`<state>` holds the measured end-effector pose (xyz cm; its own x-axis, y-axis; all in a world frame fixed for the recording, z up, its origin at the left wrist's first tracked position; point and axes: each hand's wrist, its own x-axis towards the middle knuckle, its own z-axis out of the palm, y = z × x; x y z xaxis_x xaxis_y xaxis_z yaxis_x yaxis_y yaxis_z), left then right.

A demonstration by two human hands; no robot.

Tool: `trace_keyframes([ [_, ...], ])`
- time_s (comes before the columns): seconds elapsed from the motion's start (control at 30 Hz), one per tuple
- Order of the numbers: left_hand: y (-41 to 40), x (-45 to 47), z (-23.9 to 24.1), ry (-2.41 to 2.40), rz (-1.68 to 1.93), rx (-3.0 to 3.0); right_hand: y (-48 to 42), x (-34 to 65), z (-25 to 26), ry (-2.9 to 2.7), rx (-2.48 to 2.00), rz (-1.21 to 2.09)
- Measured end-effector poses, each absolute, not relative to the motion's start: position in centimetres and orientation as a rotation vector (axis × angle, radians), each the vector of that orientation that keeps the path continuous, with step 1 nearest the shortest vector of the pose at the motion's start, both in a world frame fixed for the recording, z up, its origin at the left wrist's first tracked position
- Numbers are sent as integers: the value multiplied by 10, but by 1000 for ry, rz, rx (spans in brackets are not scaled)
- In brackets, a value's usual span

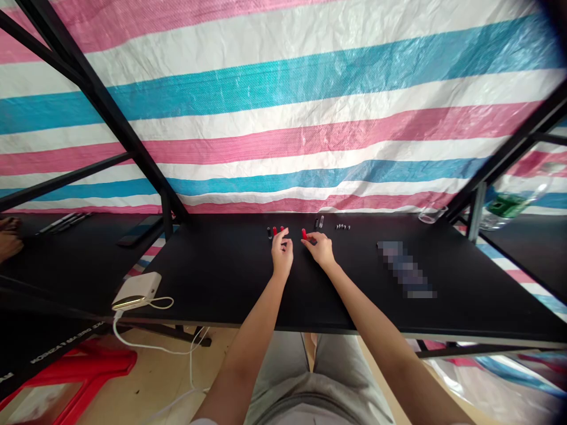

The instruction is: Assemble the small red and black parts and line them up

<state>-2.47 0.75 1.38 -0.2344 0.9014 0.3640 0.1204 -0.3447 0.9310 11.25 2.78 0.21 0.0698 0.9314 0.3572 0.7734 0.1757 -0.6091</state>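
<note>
My right hand (321, 248) pinches a small red tube (303, 234) between thumb and fingertips, upright just above or on the black table. To its left, my left hand (282, 254) has its fingers loosely bent and apart, with nothing visible in them. Just past its fingertips is a red tube (274, 231), and another red tube (282, 228) is partly hidden by a finger. A small black tube (269, 233) stands at the left end of that row. Behind my right hand are a thin black piece (316, 224) and a clear cap-like piece (321, 221).
Several small shiny pieces (342, 227) lie in a row to the right. A blurred-out flat object (405, 268) is farther right. A white box (137, 290) with a cable sits at the table's left edge. A clear cup (432, 213) stands at the back right. Another person's hand (9, 239) shows far left.
</note>
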Motion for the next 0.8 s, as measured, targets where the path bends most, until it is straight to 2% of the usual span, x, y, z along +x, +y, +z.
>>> trace_keyframes([
  [0.17, 19, -34, 7, 1401, 1770, 1055, 45, 96, 11, -1697, -1739, 479],
  [0.63, 22, -36, 4, 1425, 1756, 973, 69, 58, 14, -1855, -1921, 420],
  [0.8, 21, -36, 6, 1407, 1756, 951, 71, 72, 38, -2053, -1954, 453],
])
